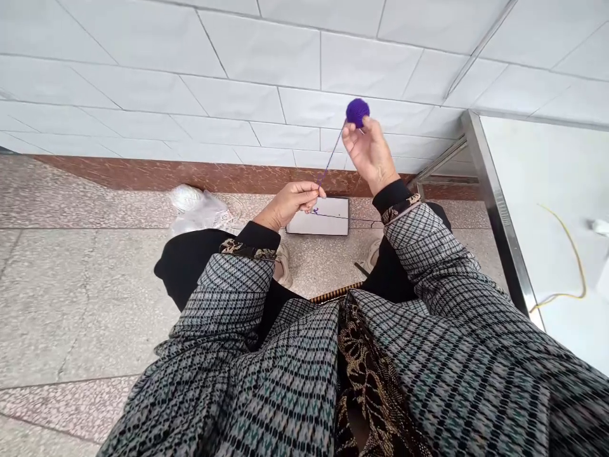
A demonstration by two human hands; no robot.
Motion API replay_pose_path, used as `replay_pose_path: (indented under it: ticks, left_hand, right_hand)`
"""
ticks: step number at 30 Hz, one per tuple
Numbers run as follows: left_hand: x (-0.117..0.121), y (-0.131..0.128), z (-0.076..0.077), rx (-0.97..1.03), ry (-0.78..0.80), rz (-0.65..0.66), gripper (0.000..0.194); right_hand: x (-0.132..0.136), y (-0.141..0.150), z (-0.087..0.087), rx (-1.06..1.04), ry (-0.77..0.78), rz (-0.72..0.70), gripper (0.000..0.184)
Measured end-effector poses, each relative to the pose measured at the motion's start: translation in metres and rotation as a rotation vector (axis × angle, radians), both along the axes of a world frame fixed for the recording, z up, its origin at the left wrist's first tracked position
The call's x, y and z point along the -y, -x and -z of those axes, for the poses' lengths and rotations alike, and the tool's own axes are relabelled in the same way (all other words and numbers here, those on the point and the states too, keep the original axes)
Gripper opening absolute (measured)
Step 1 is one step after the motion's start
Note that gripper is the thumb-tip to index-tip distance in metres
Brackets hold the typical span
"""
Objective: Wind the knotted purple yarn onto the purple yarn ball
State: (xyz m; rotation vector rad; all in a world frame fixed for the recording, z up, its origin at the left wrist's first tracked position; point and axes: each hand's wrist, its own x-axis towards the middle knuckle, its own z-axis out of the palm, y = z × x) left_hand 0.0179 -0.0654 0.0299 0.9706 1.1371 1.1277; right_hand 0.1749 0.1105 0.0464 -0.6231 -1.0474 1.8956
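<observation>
My right hand (368,149) is raised in front of the tiled wall, its fingers closed on a small purple ball of yarn (357,112). From the ball a purple yarn strand (334,151) slants down to my left hand (297,202), which pinches it between thumb and fingers. Below the left hand, more purple yarn trails across a flat white box (328,222) on the floor between my feet and runs off to the right.
To the left, a clear plastic bag (204,212) with a white ball of yarn (187,198) lies on the floor by the wall. A white table (547,184) with a metal edge stands at the right, a yellow cord (581,270) on it. The tiled wall (266,57) rises ahead.
</observation>
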Motion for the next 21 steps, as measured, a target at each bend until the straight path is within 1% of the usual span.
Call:
replay_pose_path:
  ticks: [2,4,8,9,11,12,13,14,15,16,17,18,19,20,21]
  left_hand:
    - [-0.004,-0.006,0.001,-0.009,0.024,0.028,0.013]
    - [-0.006,-0.009,0.001,-0.033,0.045,0.026,0.011]
    - [-0.004,-0.006,-0.001,-0.097,0.051,-0.055,0.009]
    - [-0.003,-0.005,-0.003,-0.120,0.045,-0.048,0.009]
    - [0.002,-0.004,-0.008,-0.159,0.020,0.048,0.010]
    - [0.003,-0.003,-0.011,-0.162,0.000,0.117,0.012]
    - [0.005,-0.002,-0.015,-0.150,-0.025,0.175,0.013]
    - [0.006,0.000,-0.019,-0.124,-0.052,0.204,0.014]
    - [0.006,0.002,-0.022,-0.093,-0.079,0.199,0.015]
    - [0.006,0.004,-0.025,-0.063,-0.103,0.166,0.015]
    - [0.005,0.007,-0.027,-0.038,-0.123,0.118,0.014]
    - [0.004,0.009,-0.028,-0.019,-0.137,0.067,0.013]
    - [0.002,0.011,-0.029,-0.005,-0.144,0.025,0.013]
    - [0.001,0.012,-0.029,0.005,-0.145,-0.004,0.012]
    - [-0.001,0.012,-0.028,0.009,-0.141,-0.016,0.012]
  right_hand:
    - [-0.012,-0.011,-0.004,0.057,-0.024,0.094,0.044]
    - [-0.021,-0.025,-0.006,0.144,-0.062,0.149,0.045]
    - [-0.026,-0.049,-0.008,0.331,-0.185,0.183,0.044]
    - [-0.024,-0.052,-0.008,0.365,-0.201,0.188,0.042]
    - [-0.016,-0.054,-0.008,0.485,-0.228,0.196,0.032]
    - [-0.010,-0.054,-0.008,0.594,-0.257,0.183,0.027]
    - [-0.004,-0.054,-0.009,0.736,-0.308,0.135,0.024]
    - [0.002,-0.055,-0.011,0.894,-0.376,0.045,0.024]
    - [0.009,-0.056,-0.013,1.041,-0.452,-0.091,0.025]
    - [0.014,-0.059,-0.016,1.149,-0.519,-0.258,0.026]
    - [0.019,-0.062,-0.019,1.192,-0.562,-0.452,0.027]
    - [0.023,-0.067,-0.023,1.165,-0.578,-0.650,0.027]
    - [0.026,-0.072,-0.026,1.074,-0.563,-0.829,0.030]
    - [0.029,-0.077,-0.029,0.937,-0.523,-0.965,0.033]
    - [0.032,-0.082,-0.032,0.779,-0.468,-1.039,0.039]
